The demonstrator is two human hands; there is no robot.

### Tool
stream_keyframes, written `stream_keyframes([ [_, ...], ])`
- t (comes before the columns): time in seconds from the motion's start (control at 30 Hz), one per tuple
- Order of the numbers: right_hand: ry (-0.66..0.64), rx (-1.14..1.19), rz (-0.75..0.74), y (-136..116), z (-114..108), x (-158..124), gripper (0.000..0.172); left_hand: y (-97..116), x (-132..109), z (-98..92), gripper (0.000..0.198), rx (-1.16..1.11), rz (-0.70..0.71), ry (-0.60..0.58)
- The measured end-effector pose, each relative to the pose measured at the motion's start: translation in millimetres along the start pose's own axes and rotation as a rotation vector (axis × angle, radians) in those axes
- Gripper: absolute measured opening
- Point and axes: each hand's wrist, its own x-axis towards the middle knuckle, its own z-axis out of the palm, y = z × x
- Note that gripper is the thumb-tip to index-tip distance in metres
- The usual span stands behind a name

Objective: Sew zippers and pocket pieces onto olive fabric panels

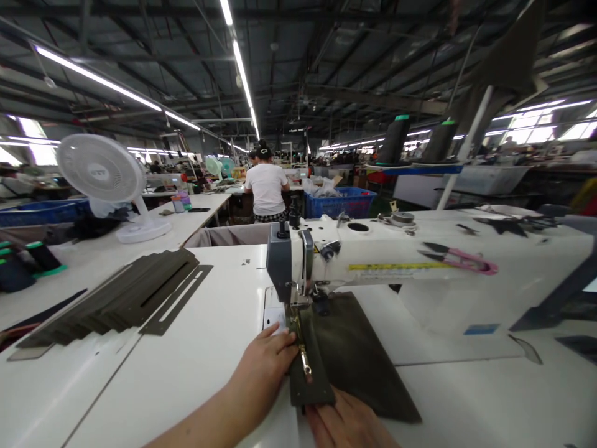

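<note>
A dark olive fabric panel (364, 354) lies under the needle area of a white sewing machine (392, 255). Along its left part runs a strip with a gold zipper (303, 348), its metal pull toward the near end. My left hand (263, 367) rests at the strip's left edge, fingers bent together with their tips on the fabric. At the near end of the strip is my right hand (345, 420), its fingers partly beneath the corner and closed on the fabric.
Stacked olive pieces (121, 295) lie at the left. Beyond them stand a white fan (105, 171) and dark thread spools (41, 255). Pink-handled snips (466, 258) rest on the machine. A person in a white shirt (267, 186) sits ahead, beside a blue basket (340, 202).
</note>
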Motion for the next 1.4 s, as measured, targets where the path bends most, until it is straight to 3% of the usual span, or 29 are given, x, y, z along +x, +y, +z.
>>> stream_keyframes([
  [0.17, -0.099, -0.016, -0.076, 14, 11, 0, 0.025, -11, 7, 11.0, 0.016, -0.019, -0.077, 0.024],
  [0.3, -0.131, -0.006, -0.065, 19, 18, 3, 0.023, -18, 13, 14.1, 0.014, -0.014, -0.138, -0.053],
  [0.53, -0.141, 0.049, 0.056, 30, 1, 17, 0.023, -17, 11, 10.2, 0.023, -0.132, -0.206, -0.083],
  [0.67, -0.368, -0.019, 0.278, 48, -2, 34, 0.025, -6, 8, 2.4, 0.027, -0.28, -0.31, -0.046],
  [0.77, -0.502, 0.094, 0.385, 61, 4, 50, 0.017, 0, 8, -6.4, 0.028, -0.209, -0.389, -0.028],
  [0.83, -0.509, 0.122, 0.39, 66, 8, 55, 0.01, 2, 9, -11.8, 0.03, -0.09, -0.482, -0.063],
  [0.97, -0.456, 0.041, 0.39, 71, 9, 50, 0.024, 3, 8, -16.3, 0.044, -0.081, -0.644, -0.15],
  [1.1, -0.368, 0.064, 0.405, 71, 6, 37, 0.027, 7, 3, -13.5, 0.044, -0.161, -0.605, -0.132],
  [1.27, -0.33, 0.199, 0.247, 66, 3, 27, 0.026, 8, -5, -6.1, 0.039, -0.154, -0.455, -0.102],
  [1.33, -0.354, 0.215, 0.301, 65, 2, 27, 0.026, 6, -6, -3.3, 0.026, -0.144, -0.394, -0.057],
  [1.4, -0.366, 0.226, 0.447, 64, 0, 29, 0.02, 4, -7, -3.0, 0.018, -0.105, -0.398, 0.007],
])
